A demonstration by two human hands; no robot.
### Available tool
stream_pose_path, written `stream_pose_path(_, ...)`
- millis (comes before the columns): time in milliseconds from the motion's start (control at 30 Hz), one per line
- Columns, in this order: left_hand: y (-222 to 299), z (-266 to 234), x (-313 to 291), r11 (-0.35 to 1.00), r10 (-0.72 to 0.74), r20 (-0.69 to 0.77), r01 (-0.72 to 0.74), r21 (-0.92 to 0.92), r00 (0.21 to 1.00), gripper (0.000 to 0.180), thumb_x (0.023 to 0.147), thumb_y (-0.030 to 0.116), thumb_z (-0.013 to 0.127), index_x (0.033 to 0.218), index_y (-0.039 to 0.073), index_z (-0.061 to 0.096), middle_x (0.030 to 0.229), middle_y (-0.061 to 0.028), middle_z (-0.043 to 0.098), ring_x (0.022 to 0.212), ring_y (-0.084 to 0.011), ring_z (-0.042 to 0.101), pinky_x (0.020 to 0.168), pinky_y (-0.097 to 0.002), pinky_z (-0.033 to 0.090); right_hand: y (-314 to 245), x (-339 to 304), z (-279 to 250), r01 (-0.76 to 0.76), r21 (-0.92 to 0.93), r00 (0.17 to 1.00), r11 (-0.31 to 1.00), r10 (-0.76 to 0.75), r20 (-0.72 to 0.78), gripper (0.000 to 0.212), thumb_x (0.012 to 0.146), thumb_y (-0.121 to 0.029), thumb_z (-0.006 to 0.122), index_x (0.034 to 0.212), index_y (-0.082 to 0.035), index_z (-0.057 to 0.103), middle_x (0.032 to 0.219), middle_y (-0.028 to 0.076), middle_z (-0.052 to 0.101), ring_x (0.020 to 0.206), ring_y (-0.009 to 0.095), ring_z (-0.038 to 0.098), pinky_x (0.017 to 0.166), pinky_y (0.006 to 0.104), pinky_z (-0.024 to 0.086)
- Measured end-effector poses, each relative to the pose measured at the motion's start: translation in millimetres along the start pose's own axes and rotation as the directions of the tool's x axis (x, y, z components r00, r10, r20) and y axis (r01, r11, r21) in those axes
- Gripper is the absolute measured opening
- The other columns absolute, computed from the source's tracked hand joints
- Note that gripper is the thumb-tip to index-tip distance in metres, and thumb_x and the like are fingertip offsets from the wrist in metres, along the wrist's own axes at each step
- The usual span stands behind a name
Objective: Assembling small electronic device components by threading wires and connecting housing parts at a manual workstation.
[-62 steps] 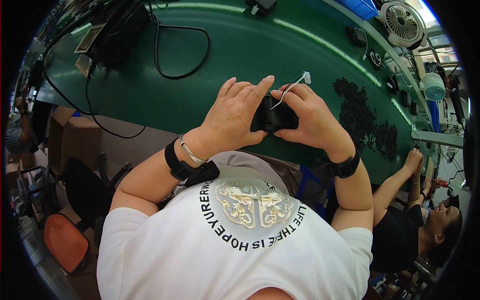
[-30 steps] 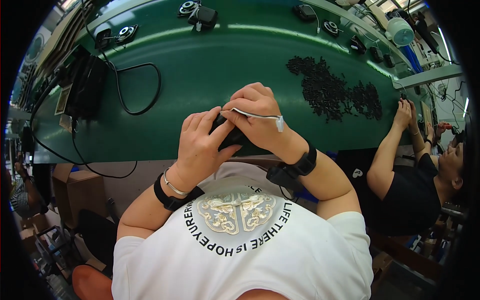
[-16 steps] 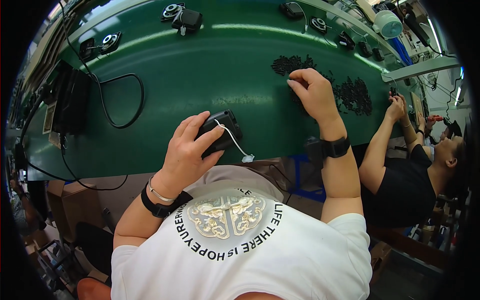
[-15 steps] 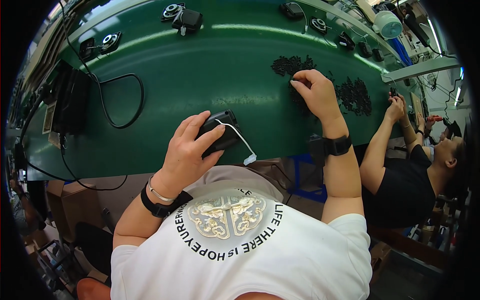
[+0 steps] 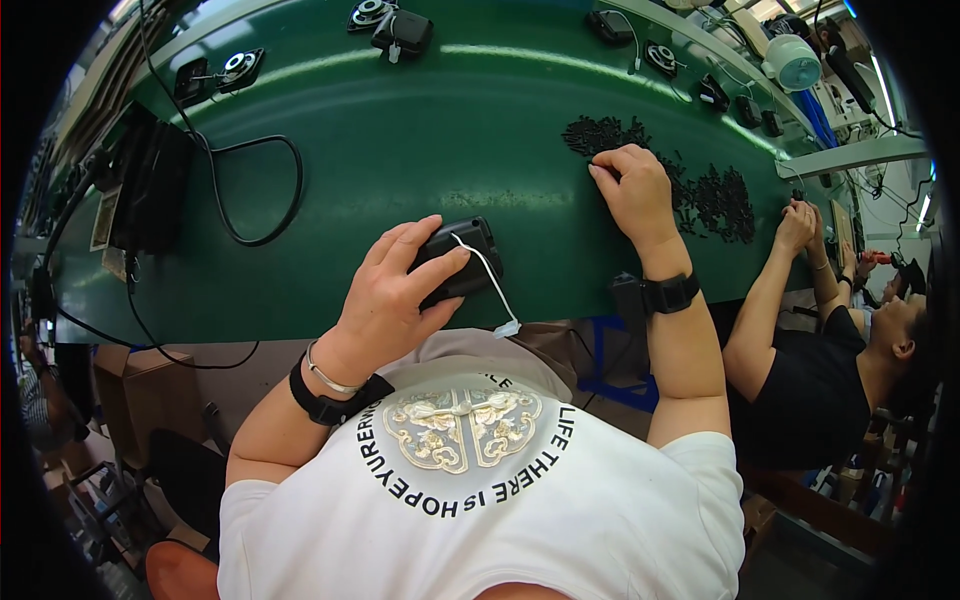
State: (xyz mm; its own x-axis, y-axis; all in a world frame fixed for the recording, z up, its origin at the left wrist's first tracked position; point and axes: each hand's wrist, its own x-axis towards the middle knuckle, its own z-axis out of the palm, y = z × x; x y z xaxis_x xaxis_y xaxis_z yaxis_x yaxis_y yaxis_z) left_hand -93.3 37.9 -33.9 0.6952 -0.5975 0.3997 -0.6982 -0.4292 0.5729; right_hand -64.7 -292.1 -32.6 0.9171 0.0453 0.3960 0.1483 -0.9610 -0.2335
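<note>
My left hand [image 5: 400, 285] is closed around a black speaker box [image 5: 478, 245] at the table's near edge. From its top runs a white cable [image 5: 490, 268], ending in a white plug [image 5: 507, 329] that hangs past the edge. My right hand [image 5: 640, 195] is at the heap of small black screw-like pieces [image 5: 603, 133], thumb and fingertips pinched together. Whatever is between those fingertips is too small to make out. More of the same pieces lie in a second heap [image 5: 722, 203] just right of that hand.
The green table [image 5: 400, 130] carries speaker parts [image 5: 402, 33] along its far side. A black box-shaped device [image 5: 150, 190] and a looped black cable [image 5: 300, 190] are at left. At right, beyond a grey metal bar [image 5: 850, 157], a co-worker's hands [image 5: 798, 225] are busy.
The whole view has shifted slightly, moving the table's things rightward in the picture. My left hand keeps the speaker box; my right fingertips are still pinched at the heap.
</note>
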Motion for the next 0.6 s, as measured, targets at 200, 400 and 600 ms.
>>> stream_pose_path(200, 0.4, -0.3, 0.2, 1.000, 0.001, 0.006, -0.001, -0.015, 1.000, 0.053, 0.063, 0.008, 0.082, 0.115, 0.012, 0.067, 0.127, -0.0224, 0.056, 0.113, -0.0400, 0.057, 0.095, -0.0448, 0.050, 0.0, 6.9, 2.6, 0.001, 0.017, 0.999, 1.000, -0.002, 0.047, 0.014, 0.081, -0.016, 0.072, 0.090, -0.006, 0.071, 0.084, 0.009, 0.066, 0.082, 0.029, 0.063, 0.074, 0.0401, 0.050)
stream_pose_path(400, -1.1, 0.5, 0.3, 1.000, 0.001, -0.002, -0.001, -0.008, 1.000, 0.053, 0.063, 0.007, 0.082, 0.114, 0.011, 0.068, 0.127, -0.0217, 0.056, 0.113, -0.0397, 0.057, 0.094, -0.0443, 0.050, -26.2, 11.3, -7.8, -0.068, 0.193, 0.984, 0.979, 0.034, 0.172, 0.012, 0.086, -0.013, 0.069, 0.094, -0.003, 0.066, 0.083, 0.008, 0.064, 0.077, 0.025, 0.062, 0.070, 0.0336, 0.050)
stream_pose_path(600, 0.6, -0.8, 2.2, 1.000, 0.008, -0.006, -0.008, -0.010, 1.000, 0.053, 0.061, 0.006, 0.082, 0.112, 0.009, 0.070, 0.128, -0.0204, 0.057, 0.112, -0.0391, 0.059, 0.092, -0.0437, 0.052, -98.0, -14.4, -5.5, -0.288, 0.758, 0.943, 0.586, 0.035, 0.331, 0.006, 0.091, -0.004, 0.065, 0.095, -0.001, 0.062, 0.084, 0.008, 0.062, 0.074, 0.019, 0.059, 0.069, 0.0270, 0.048)
